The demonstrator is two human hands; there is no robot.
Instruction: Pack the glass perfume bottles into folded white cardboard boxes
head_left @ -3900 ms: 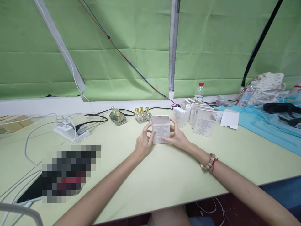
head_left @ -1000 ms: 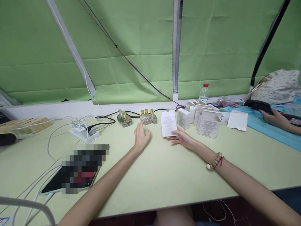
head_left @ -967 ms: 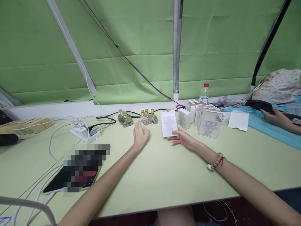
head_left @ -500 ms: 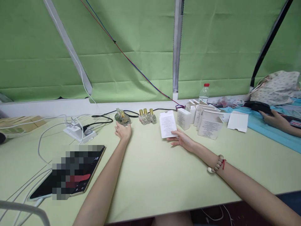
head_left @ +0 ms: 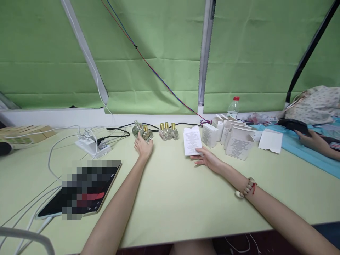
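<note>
My left hand point(head_left: 143, 146) is closed around a small round glass perfume bottle point(head_left: 146, 134) with a gold neck, low over the table. Right behind its fingers stand more glass bottles point(head_left: 136, 128) with pale tops, partly hidden by the hand. A little to the right is a group of gold-necked perfume bottles point(head_left: 169, 132). My right hand point(head_left: 209, 160) holds a flat-looking white printed box point(head_left: 192, 141) upright by its lower right edge, thumb on the front and other fingers behind or below.
White printed boxes point(head_left: 239, 143), several with flaps up, stand right of my right hand. Behind them is a red-capped water bottle point(head_left: 233, 107). A tablet point(head_left: 108, 184) and a power strip point(head_left: 97, 149) with cables lie left. Another person's hand point(head_left: 313, 140) is at far right.
My left hand has shifted slightly right, and the gold-necked bottle in it now stands apart from the pale-topped ones. My right hand keeps the box nearly still; the whole view has shifted a little.
</note>
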